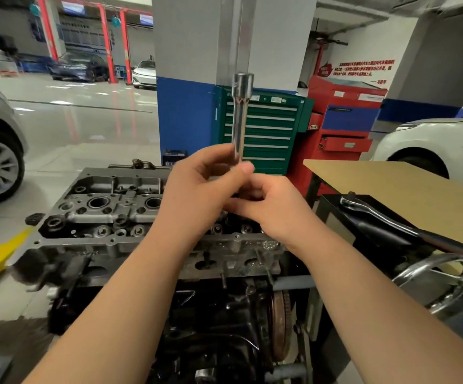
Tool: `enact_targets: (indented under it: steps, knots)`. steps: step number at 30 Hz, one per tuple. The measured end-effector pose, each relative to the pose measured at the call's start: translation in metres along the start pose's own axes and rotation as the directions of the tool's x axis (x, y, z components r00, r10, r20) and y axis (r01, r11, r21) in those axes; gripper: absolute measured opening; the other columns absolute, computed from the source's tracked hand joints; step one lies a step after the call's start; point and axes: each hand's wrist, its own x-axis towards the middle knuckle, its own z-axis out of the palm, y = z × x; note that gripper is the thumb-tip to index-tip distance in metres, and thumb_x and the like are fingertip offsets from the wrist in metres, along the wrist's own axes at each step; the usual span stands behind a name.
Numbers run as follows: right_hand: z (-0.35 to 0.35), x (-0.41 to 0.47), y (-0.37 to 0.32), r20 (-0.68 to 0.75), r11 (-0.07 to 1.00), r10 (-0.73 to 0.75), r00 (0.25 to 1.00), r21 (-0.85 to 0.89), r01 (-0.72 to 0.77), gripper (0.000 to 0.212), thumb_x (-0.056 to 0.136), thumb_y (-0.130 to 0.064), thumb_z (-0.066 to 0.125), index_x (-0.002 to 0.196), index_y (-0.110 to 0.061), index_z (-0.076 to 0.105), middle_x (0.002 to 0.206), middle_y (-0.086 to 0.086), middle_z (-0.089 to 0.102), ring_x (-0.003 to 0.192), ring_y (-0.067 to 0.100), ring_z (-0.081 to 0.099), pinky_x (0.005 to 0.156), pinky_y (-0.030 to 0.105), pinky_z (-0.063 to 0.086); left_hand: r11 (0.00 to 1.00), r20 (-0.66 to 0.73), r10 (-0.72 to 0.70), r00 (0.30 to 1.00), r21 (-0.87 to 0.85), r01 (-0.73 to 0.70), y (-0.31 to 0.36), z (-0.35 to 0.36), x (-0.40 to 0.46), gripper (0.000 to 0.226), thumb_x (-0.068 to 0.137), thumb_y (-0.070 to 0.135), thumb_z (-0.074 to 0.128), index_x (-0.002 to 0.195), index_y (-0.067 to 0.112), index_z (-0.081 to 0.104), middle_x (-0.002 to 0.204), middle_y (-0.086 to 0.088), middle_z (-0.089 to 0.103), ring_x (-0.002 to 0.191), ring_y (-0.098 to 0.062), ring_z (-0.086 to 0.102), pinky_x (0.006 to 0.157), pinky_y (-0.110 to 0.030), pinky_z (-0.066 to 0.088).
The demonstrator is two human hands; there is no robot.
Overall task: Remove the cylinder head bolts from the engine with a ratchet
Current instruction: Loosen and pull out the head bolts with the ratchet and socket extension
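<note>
The engine (108,217) stands in front of me with its grey cylinder head facing up. Above the head's right part, my left hand (197,189) grips the lower shaft of a long chrome socket extension (241,112) that points straight up. My right hand (269,206) pinches something at the extension's lower end; what it pinches is hidden by the fingers. The ratchet (396,225), chrome with a dark handle, lies on a black surface to the right, apart from both hands.
A wooden tabletop (391,184) stands at the right behind the ratchet. A green tool cabinet (263,134) and a red one (344,123) stand behind the engine by a blue-and-grey pillar. Cars are parked left and right. A chrome ring (430,267) sits lower right.
</note>
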Motion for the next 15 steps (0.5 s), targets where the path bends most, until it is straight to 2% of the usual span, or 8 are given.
enact_targets:
  steps: [3, 4, 6, 8, 11, 15]
  knots:
    - [0.0007, 0.0000, -0.0009, 0.014, 0.998, 0.001, 1.000, 0.059, -0.002, 0.033, 0.086, -0.024, 0.082, 0.118, -0.030, 0.075, 0.110, -0.010, 0.078, 0.106, 0.008, 0.073, 0.098, 0.044, 0.056, 0.997, -0.024, 0.016, 1.000, 0.079, -0.014, -0.0033, -0.0011, -0.0015, 0.033, 0.083, 0.035, 0.083, 0.115, 0.035, 0.079, 0.104, 0.005, 0.079, 0.101, -0.016, 0.075, 0.095, -0.046, 0.059]
    - [-0.0005, -0.0008, -0.0010, 0.019, 0.998, 0.005, 1.000, 0.058, -0.007, 0.030, 0.087, -0.025, 0.081, 0.116, -0.030, 0.075, 0.108, -0.010, 0.078, 0.105, 0.008, 0.073, 0.097, 0.042, 0.056, 0.997, -0.029, 0.009, 1.000, 0.075, -0.007, -0.0047, -0.0019, -0.0001, 0.032, 0.084, 0.032, 0.083, 0.116, 0.034, 0.079, 0.104, 0.007, 0.080, 0.101, -0.013, 0.075, 0.094, -0.040, 0.060]
    - [-0.0032, -0.0031, 0.0002, 0.045, 0.998, 0.022, 0.999, 0.062, -0.024, 0.025, 0.091, -0.023, 0.076, 0.115, -0.028, 0.077, 0.108, -0.010, 0.078, 0.106, 0.006, 0.072, 0.098, 0.038, 0.054, 0.997, -0.028, 0.010, 1.000, 0.073, -0.008, -0.0056, -0.0033, 0.0019, 0.029, 0.089, 0.024, 0.082, 0.114, 0.039, 0.078, 0.102, 0.017, 0.079, 0.099, -0.002, 0.074, 0.086, -0.019, 0.058]
    - [-0.0055, -0.0050, 0.0011, 0.052, 0.996, 0.055, 0.997, 0.072, -0.058, 0.023, 0.092, -0.016, 0.074, 0.113, -0.024, 0.078, 0.107, -0.008, 0.079, 0.107, 0.009, 0.073, 0.102, 0.042, 0.054, 0.995, -0.005, 0.029, 1.000, 0.092, -0.028, -0.0043, -0.0043, 0.0010, 0.034, 0.094, 0.019, 0.078, 0.111, 0.047, 0.073, 0.102, 0.024, 0.077, 0.098, 0.004, 0.072, 0.080, -0.008, 0.053]
    - [-0.0054, -0.0051, 0.0012, 0.007, 0.995, 0.084, 0.996, 0.053, -0.085, 0.020, 0.086, -0.022, 0.081, 0.106, -0.024, 0.080, 0.100, -0.007, 0.080, 0.099, 0.013, 0.075, 0.099, 0.048, 0.057, 0.997, 0.056, 0.047, 0.997, 0.052, -0.050, -0.0025, -0.0040, -0.0018, 0.033, 0.097, 0.019, 0.073, 0.117, 0.045, 0.073, 0.105, 0.016, 0.078, 0.102, -0.003, 0.073, 0.085, -0.010, 0.052]
    - [-0.0026, -0.0030, 0.0004, -0.017, 0.996, 0.084, 0.996, 0.039, -0.083, 0.035, 0.076, -0.039, 0.087, 0.106, -0.026, 0.077, 0.102, -0.007, 0.079, 0.099, 0.014, 0.075, 0.095, 0.049, 0.059, 0.999, 0.102, 0.043, 0.994, 0.016, -0.045, -0.0058, -0.0075, -0.0014, 0.029, 0.085, 0.026, 0.083, 0.112, 0.036, 0.078, 0.108, 0.008, 0.079, 0.102, -0.015, 0.075, 0.088, -0.030, 0.060]
